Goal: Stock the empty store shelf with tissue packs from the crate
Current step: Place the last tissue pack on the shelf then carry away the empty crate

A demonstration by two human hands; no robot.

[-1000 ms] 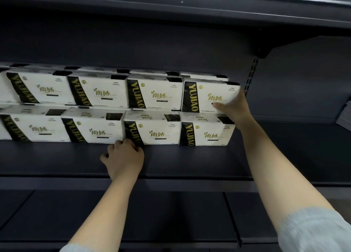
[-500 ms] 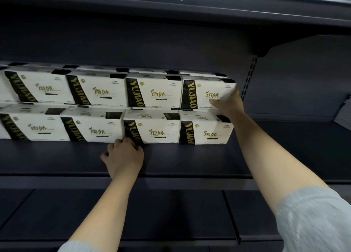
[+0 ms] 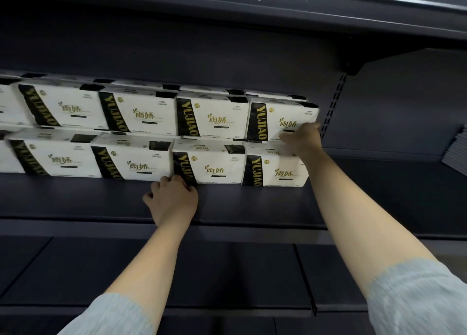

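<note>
Pressing top-right pack point(image 3: 280, 121) still, hands point(image 3: 302, 141) barely moved

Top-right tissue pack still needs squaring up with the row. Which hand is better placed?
Right. The right hand already rests on the top-right tissue pack; the left hand sits low, at a bottom-row pack.
</note>
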